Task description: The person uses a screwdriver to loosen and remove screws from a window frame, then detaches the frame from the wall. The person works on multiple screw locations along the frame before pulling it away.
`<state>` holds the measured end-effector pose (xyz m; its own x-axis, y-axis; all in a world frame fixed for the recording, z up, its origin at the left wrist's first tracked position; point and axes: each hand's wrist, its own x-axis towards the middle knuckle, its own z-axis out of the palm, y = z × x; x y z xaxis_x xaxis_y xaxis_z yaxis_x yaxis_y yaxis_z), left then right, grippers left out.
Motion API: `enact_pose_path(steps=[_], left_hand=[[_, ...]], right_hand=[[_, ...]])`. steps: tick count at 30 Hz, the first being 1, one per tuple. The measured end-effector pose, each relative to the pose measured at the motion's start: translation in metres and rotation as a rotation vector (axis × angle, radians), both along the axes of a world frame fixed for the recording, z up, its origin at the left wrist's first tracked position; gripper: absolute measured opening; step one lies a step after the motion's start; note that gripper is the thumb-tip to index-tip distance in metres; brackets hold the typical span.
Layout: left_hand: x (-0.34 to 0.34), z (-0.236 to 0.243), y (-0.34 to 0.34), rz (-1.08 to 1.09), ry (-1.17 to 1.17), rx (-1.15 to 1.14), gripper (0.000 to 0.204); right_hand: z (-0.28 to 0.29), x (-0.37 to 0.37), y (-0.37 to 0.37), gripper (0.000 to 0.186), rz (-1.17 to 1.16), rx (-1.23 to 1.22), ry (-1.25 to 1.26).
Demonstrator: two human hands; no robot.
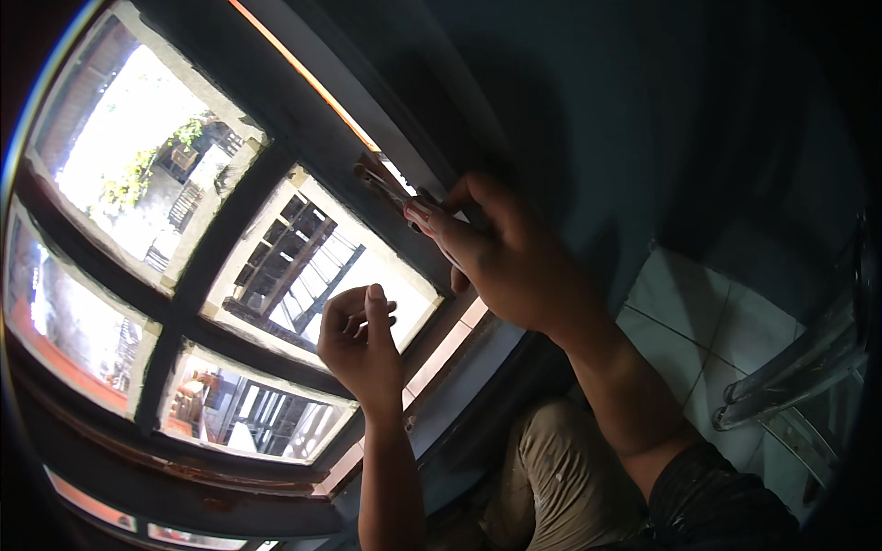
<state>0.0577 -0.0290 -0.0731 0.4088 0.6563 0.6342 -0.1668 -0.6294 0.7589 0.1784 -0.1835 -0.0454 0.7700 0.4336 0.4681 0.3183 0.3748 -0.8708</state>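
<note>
My right hand grips a slim tool with a red and metallic handle, its far end against the dark window frame at a narrow brown piece, which I cannot make out clearly. My left hand is raised in front of a lower pane, fingers loosely curled and apart, holding nothing. The multi-pane window has dark bars, and its glass is edged with pale, rough strips. Whether the tool tip touches the frame is hard to tell.
A grey wall rises beside the window. At right lie white floor tiles and curved metal tubing of some furniture. My bent knee in khaki trousers is below. Outside the glass are greenery and wooden structures.
</note>
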Motion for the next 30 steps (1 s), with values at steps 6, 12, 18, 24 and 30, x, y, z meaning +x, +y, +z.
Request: enact_pose_path(steps=[6, 12, 18, 24, 30], left_hand=[[-0.010, -0.033, 0.066, 0.132, 0.131, 0.488, 0.012], [-0.005, -0.032, 0.061, 0.152, 0.140, 0.523, 0.018], [0.047, 0.015, 0.029, 0.068, 0.031, 0.693, 0.031], [0.087, 0.046, 0.035, 0.390, 0.280, 0.835, 0.041], [0.092, 0.056, 0.035, 0.368, 0.416, 0.794, 0.030]], right_hand=[[-0.001, -0.003, -0.002, 0.022, 0.033, -0.014, 0.006], [-0.025, -0.012, -0.012, 0.019, -0.053, 0.033, -0.097], [-0.035, -0.049, -0.038, 0.015, -0.115, 0.028, 0.002], [-0.072, -0.081, -0.048, 0.022, -0.091, 0.096, 0.124], [-0.087, -0.079, -0.047, 0.026, -0.080, 0.063, 0.130]])
